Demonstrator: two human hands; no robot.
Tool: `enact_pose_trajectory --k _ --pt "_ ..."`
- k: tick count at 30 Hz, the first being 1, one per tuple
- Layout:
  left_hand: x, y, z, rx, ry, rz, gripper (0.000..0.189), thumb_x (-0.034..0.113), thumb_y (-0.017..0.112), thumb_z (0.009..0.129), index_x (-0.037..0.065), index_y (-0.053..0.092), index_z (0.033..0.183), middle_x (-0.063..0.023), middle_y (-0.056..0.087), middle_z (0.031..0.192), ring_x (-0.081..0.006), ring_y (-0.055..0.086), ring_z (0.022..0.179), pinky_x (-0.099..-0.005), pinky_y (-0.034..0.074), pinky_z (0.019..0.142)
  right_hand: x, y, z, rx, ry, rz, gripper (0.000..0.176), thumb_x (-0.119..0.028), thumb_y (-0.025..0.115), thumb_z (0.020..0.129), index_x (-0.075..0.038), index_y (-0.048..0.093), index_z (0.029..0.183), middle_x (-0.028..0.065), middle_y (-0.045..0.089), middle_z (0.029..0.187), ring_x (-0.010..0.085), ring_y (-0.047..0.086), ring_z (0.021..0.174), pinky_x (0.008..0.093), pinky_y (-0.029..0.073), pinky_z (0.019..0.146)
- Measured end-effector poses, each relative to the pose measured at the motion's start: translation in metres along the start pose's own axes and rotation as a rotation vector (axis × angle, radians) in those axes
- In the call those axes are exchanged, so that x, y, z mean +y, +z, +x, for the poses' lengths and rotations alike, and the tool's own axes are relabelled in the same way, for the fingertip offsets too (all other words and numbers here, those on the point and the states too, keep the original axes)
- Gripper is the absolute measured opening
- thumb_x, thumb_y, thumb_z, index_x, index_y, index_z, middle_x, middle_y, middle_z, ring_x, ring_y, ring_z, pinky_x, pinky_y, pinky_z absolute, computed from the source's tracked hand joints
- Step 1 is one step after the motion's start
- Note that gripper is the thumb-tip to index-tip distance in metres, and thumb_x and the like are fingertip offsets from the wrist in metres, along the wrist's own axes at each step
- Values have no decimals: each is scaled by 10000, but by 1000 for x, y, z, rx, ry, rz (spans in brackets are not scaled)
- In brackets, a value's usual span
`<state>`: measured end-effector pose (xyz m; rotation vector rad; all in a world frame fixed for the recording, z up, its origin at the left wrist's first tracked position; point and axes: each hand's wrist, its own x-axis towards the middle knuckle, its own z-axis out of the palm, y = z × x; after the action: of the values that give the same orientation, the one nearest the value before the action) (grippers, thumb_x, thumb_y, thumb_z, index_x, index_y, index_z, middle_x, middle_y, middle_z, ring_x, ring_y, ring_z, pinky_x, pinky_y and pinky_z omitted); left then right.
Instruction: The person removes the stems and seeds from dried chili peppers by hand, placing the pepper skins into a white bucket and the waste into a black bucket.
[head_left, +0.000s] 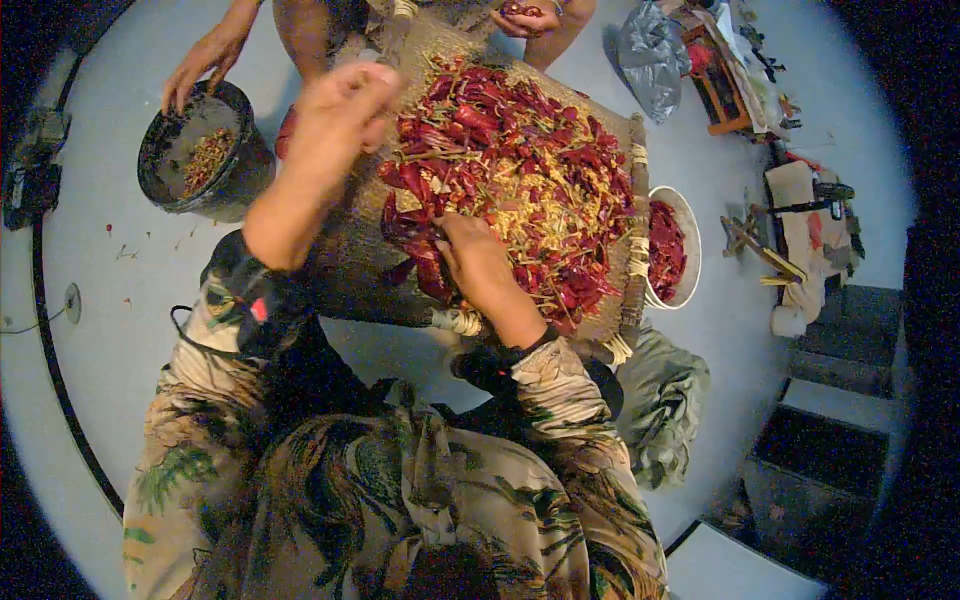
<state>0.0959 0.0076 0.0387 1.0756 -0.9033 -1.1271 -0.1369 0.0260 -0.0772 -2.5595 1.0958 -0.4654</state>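
Note:
Dried red chilies [475, 125], with yellow seeds [530, 200] and stems among them, lie heaped on a woven tray [612, 117]. My left hand [340, 115] is raised above the tray's left edge, somewhat blurred, with its fingers curled together; what is in them, if anything, I cannot make out. At the near left of the heap, my right hand [480, 262] has its fingers and thumb closed on a dried red chili [428, 262].
Across from me a person's hand [210, 60] reaches to a black bucket [240, 195] holding stems and bits. The person's other hand [530, 18] holds chilies. Right of the tray stands a white bucket [690, 235] with red chilies. A grey plastic bag [650, 60] sits at the back right.

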Motion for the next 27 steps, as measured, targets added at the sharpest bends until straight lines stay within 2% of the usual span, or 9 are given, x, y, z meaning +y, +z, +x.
enact_pose_trajectory --k 3,7,9,12,14,16,20,24,27 --pt "6 -57 6 181 57 214 169 224 563 868 63 594 908 14 532 686 -33 424 529 -180 325 462 -10 -11 6 -23 -51 44 269 -117 582 812 -38 549 1066 156 594 1062 339 554 975 403 455 830" --pt "-6 -157 20 477 439 700 249 254 562 873 28 613 964 -19 589 771 -85 485 648 -224 401 592 -20 -4 22 -95 -113 146 284 -124 591 805 -46 546 1074 152 594 1062 338 559 979 397 468 807" --pt "-2 -195 19 577 426 917 401 330 589 842 6 577 1078 -58 616 810 -124 544 715 -241 424 665 -28 -1 32 -138 -95 154 307 -125 594 802 -50 540 1095 150 595 1060 337 560 980 404 466 811" --pt "-52 -313 44 431 355 1266 611 421 612 794 -2 493 1219 -116 635 901 -181 587 838 -280 437 753 -40 -2 42 -154 -8 98 505 -150 613 794 -86 414 1254 167 554 1143 366 534 1005 435 457 813" --pt "-65 -354 38 436 52 1120 709 448 621 766 -2 427 1278 -153 624 990 -204 574 941 -295 428 812 -38 4 48 -207 -4 96 640 -162 633 783 -121 309 1334 204 501 1208 388 495 1059 444 435 854" --pt "-73 -372 30 472 8 995 651 444 605 775 2 481 1237 -158 630 993 -210 574 948 -308 425 831 -34 10 52 -228 -47 164 661 -152 636 780 -125 293 1345 208 494 1214 385 487 1070 439 422 875" --pt "-84 -382 25 567 101 891 440 358 579 826 -5 613 1072 -110 652 918 -210 607 850 -319 451 785 -24 23 50 -298 -113 105 539 -132 655 755 -82 420 1237 184 532 1150 369 497 1049 422 415 880" --pt "-37 -280 6 595 97 497 183 88 560 856 -20 591 1001 -103 646 918 -151 628 789 -247 493 691 -14 37 52 -228 -275 58 265 -107 665 708 -42 569 947 158 580 939 363 525 939 417 443 793" --pt "-27 -236 12 439 31 407 160 89 550 867 -23 580 977 -100 639 899 -151 629 783 -247 504 675 -12 33 45 -198 -232 25 194 -108 656 728 -39 595 898 136 597 889 324 554 888 384 457 759"
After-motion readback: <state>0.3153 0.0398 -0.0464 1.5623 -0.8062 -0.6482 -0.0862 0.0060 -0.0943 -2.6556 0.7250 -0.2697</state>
